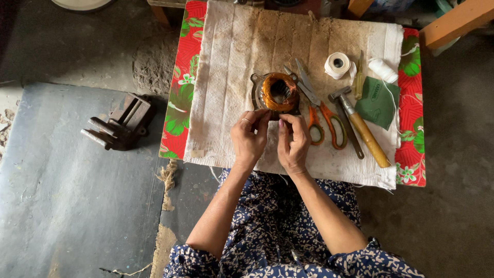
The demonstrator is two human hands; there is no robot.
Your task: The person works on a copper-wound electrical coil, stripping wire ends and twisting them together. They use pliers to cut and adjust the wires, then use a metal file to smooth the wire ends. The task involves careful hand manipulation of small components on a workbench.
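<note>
The copper-wound motor stator [278,92] sits on the stained white cloth [231,77] in the middle of my low desk [177,103], its round opening facing up at me, so it has no long axis to speak of; it reads as a ring seen from above. It lies directly beyond my fingertips, away from my body. Both my hands meet at its near edge: my left hand [249,137] reaches its near-left rim, my right hand [293,139] its near-right rim, and neither is clearly nearer than the other. The fingers of both hands are curled and pinched together between the two hands, as if on something thin; I cannot tell what, if anything, is caught in them.

Just right of the stator lie orange-handled scissors [320,116], blades pointing away from me, then a wooden-handled hammer [357,123], a green folded cloth [380,102], a roll of white tape [337,65] and a white spool [383,70]. Well off to my left, on the floor, stands a small bench vise [121,123].
</note>
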